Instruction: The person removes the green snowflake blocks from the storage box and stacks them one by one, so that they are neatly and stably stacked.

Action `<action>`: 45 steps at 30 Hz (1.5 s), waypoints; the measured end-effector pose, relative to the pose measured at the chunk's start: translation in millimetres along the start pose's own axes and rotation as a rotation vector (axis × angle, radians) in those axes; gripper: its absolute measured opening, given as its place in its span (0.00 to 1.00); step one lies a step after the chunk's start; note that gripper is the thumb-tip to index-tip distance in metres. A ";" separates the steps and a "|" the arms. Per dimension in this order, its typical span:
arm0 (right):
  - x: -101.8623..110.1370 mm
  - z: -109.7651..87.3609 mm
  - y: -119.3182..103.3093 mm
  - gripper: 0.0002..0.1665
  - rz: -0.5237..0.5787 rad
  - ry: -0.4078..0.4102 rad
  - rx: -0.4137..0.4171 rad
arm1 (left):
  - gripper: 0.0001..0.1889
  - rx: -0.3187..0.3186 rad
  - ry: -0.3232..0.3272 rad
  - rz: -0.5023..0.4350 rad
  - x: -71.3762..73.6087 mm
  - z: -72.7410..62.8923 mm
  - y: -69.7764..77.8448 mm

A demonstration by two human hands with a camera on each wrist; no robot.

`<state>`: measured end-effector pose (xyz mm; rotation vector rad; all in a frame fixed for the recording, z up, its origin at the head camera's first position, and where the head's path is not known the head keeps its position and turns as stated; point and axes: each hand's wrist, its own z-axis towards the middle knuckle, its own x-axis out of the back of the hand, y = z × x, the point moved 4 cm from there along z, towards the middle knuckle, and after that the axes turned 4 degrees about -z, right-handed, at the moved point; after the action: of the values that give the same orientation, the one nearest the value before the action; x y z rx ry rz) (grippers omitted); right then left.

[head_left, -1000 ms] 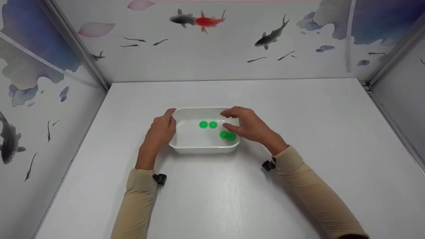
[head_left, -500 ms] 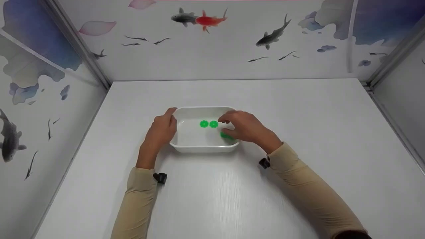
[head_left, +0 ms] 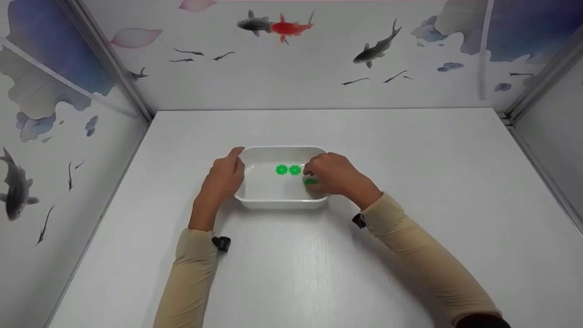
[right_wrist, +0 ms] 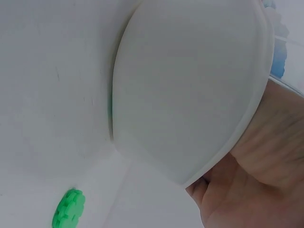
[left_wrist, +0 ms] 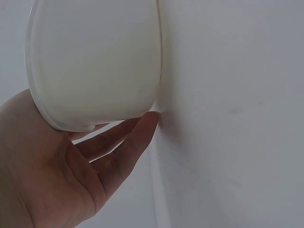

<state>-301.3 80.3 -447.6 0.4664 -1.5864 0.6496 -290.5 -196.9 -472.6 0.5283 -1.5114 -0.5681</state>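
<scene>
A white rectangular dish rests on the table. My left hand holds its left end; in the left wrist view the fingers lie along the outer wall. Two small green flower-shaped pieces lie side by side on the dish's floor. My right hand reaches over the right end, its fingertips inside. Between thumb and fingers it pinches green flower-shaped plastic, mostly covered by the hand. The dish's outer wall hides those fingertips in the right wrist view.
The white table is bounded by printed panels, a back wall with fish pictures and a left wall. In the right wrist view another green piece lies outside the dish.
My right hand has lowered into the dish's right end, and its spread thumb and fingers have closed around the green pieces there. The left hand keeps its hold on the dish.
</scene>
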 end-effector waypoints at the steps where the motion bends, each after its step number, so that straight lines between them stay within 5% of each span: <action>1: 0.1 0.2 -0.4 0.19 -0.013 -0.002 -0.002 | 0.26 -0.001 0.002 0.001 0.1 0.2 0.3; 17: -0.2 6.7 -5.2 0.11 -0.130 -0.053 -0.023 | 0.26 -0.004 -0.003 -0.009 0.1 -1.7 0.5; 36: -12.8 16.7 -9.0 0.14 -0.075 -0.093 -0.086 | 0.26 0.008 -0.013 -0.014 -1.2 -0.2 -1.0; 45: -14.3 17.6 -6.8 0.18 -0.008 -0.029 -0.054 | 0.26 -0.008 0.002 -0.003 0.6 -0.9 0.7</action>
<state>-308.6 62.6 -461.6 0.4441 -1.6247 0.5951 -289.6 -196.8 -471.6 0.5250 -1.5060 -0.5751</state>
